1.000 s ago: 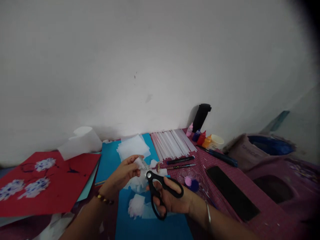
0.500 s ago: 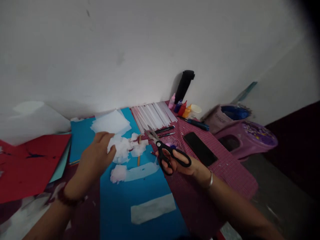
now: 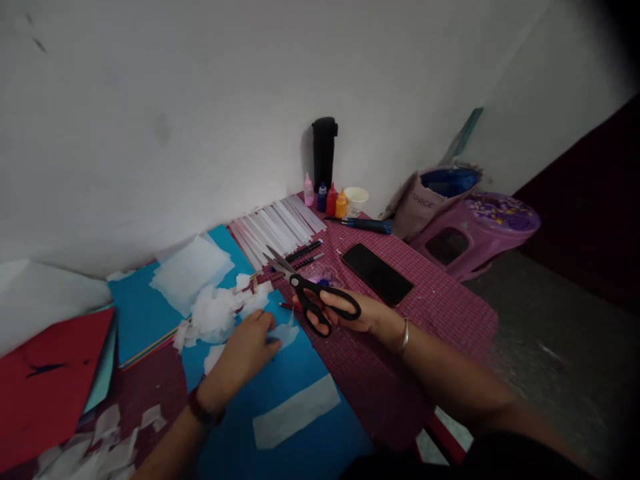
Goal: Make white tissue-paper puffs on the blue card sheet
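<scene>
The right hand (image 3: 357, 310) was gripping a pair of black-handled scissors (image 3: 295, 282), thumb and fingers through and around the handle loops. The pivot and metal blades extended past the fingers, clear of the grip. The scissors were raised over the border between the blue card (image 3: 313, 367) and the red checked tabletop (image 3: 450, 313). Their long axis ran diagonally, loops toward the wrist and tips pointing away from the person and to the left, the two blades slightly apart.

The left hand (image 3: 245, 353) was lowered over the blue card, fingers bent, beside a strip of thin white paper (image 3: 287, 332); whether it pinched that paper could not be told. Crumpled white paper pieces (image 3: 215, 313) were heaped just beyond it, and another cut paper strip (image 3: 297, 410) lay nearer the person.

Near the blade tips lay a black pen (image 3: 303, 251), with a row of narrow white strips (image 3: 275, 230) behind it. To the right of the scissors lay a smartphone (image 3: 380, 273); farther back were a utility knife (image 3: 367, 225), four small paint bottles (image 3: 331, 200), a paper cup (image 3: 357, 197) and an upright black flask (image 3: 324, 153).
</scene>
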Demonstrator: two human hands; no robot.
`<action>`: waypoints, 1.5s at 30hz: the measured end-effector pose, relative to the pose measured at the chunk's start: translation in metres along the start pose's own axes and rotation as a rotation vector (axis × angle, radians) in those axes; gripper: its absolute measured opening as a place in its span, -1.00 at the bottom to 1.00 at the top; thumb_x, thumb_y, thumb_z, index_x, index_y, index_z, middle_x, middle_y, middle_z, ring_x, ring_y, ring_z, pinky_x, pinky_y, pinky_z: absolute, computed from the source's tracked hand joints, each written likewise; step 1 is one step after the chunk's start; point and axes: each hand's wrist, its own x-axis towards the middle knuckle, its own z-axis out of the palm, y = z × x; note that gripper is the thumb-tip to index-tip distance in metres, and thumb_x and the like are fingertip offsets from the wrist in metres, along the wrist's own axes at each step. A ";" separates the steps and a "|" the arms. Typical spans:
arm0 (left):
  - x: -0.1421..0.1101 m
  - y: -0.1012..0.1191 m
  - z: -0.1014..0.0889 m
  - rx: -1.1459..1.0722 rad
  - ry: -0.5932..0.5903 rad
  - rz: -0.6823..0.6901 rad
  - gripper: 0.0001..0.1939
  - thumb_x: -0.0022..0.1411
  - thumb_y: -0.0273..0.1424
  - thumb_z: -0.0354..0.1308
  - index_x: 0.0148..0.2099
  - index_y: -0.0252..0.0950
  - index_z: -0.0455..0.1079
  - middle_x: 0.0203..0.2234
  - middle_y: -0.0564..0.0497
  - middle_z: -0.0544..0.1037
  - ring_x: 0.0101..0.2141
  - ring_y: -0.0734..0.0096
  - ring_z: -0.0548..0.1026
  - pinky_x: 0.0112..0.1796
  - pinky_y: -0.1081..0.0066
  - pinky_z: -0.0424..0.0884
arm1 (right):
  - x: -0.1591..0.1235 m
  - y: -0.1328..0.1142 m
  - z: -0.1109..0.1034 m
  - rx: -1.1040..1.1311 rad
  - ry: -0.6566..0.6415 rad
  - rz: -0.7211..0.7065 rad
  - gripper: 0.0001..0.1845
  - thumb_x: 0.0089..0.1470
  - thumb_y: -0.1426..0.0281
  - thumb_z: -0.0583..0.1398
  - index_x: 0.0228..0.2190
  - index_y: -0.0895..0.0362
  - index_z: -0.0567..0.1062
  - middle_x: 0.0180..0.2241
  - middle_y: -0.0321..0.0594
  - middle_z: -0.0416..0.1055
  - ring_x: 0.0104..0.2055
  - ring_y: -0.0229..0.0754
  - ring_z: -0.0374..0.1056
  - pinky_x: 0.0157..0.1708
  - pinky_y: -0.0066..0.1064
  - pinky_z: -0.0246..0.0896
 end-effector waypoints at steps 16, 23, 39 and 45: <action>-0.023 -0.002 -0.001 0.076 -0.015 -0.078 -0.85 0.04 -0.54 -0.06 -0.53 -0.25 0.22 -0.51 -0.01 0.41 -0.39 0.29 0.40 -0.33 0.36 0.23 | -0.001 -0.008 0.009 -0.146 0.019 -0.019 -0.38 0.08 -0.02 0.04 -0.09 0.28 0.33 -0.45 -0.24 0.32 -0.54 -0.37 0.25 -0.62 -0.54 -0.07; -0.024 -0.015 -0.012 -0.064 0.060 -0.105 -0.90 0.02 -0.50 -0.07 -0.49 -0.22 0.15 -0.58 0.11 0.35 -0.49 0.40 0.38 -0.43 0.45 0.25 | -0.002 -0.010 0.014 -0.094 0.027 0.010 -0.43 0.08 0.01 0.06 -0.13 0.26 0.32 -0.44 -0.25 0.30 -0.54 -0.37 0.26 -0.62 -0.54 0.00; -0.009 0.009 0.001 0.371 0.030 -0.052 -0.80 0.12 -0.54 -0.11 -0.37 -0.34 0.35 -0.39 -0.20 0.48 -0.28 0.08 0.44 -0.24 0.19 0.23 | -0.002 -0.007 0.011 -0.089 0.022 0.020 -0.39 0.05 0.02 0.10 -0.09 0.28 0.31 -0.45 -0.25 0.33 -0.55 -0.39 0.26 -0.63 -0.56 0.05; -0.017 0.011 0.002 0.306 0.061 -0.007 -0.85 0.01 -0.58 -0.05 -0.50 -0.25 0.24 -0.50 -0.06 0.41 -0.36 0.23 0.42 -0.27 0.30 0.28 | -0.002 -0.007 0.012 -0.074 0.037 -0.004 -0.41 0.01 0.00 0.13 -0.17 0.27 0.32 -0.49 -0.31 0.31 -0.58 -0.39 0.26 -0.61 -0.54 0.09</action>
